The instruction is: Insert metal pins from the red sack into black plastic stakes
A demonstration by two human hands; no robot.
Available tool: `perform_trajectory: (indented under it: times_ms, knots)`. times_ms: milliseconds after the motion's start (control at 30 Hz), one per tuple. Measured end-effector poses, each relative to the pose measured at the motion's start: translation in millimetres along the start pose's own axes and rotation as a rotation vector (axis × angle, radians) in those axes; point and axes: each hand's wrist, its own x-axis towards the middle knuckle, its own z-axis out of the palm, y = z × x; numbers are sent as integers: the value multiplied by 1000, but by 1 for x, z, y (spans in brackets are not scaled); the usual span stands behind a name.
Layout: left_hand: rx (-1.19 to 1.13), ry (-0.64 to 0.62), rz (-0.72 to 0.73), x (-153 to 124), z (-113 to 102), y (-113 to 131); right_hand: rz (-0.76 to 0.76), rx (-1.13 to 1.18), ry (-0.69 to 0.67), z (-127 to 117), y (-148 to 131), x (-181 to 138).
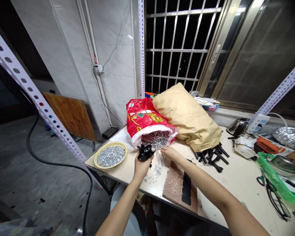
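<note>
My left hand (142,165) is closed around several black plastic parts (145,152), held above the table's front. Just to the right, my right hand (170,153) has its fingertips pinched at long thin metal rods (159,156), which lie at the mouth of the red bag. That red plastic bag (147,118) lies on its side, its opening toward me, packed with more rods. Small shiny metal nuts (158,169) are scattered on the tabletop below my hands. A yellow bowl (96,160) full of similar small metal pieces stands left of my left hand.
Under my right forearm lies a brown board (170,188) with pale crumbs and a black strip. A large tan sack (186,114) leans behind, black plastic parts (215,155) spilling from it. Rightward are a green basket (267,177), scissors (261,180) and glasses (276,200).
</note>
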Motion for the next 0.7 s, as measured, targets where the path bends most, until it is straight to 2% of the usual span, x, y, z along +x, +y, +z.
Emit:
perform_trajectory:
  times_ms: [67, 133, 233, 300, 400, 567, 700]
  knots:
    - [-6, 6, 11, 0, 1, -3, 10, 19, 38, -13, -3, -3]
    - [-23, 10, 7, 0, 4, -6, 51, 101, 166, -30, -14, -6]
    - [-52, -7, -45, -1, 9, -7, 88, 511, 519, -56, -42, -7]
    - [-68, -34, -77, -2, 13, -4, 52, 775, 640, -69, -61, -8]
    - [-92, -36, -87, -4, 18, 4, 4, 811, 590, -77, -78, -9]
    - [-70, -38, -104, -6, 19, 9, 31, 847, 564, -69, -83, -11]
    - [-72, -42, -99, -3, 18, 5, -13, 660, 516, -67, -78, -8]
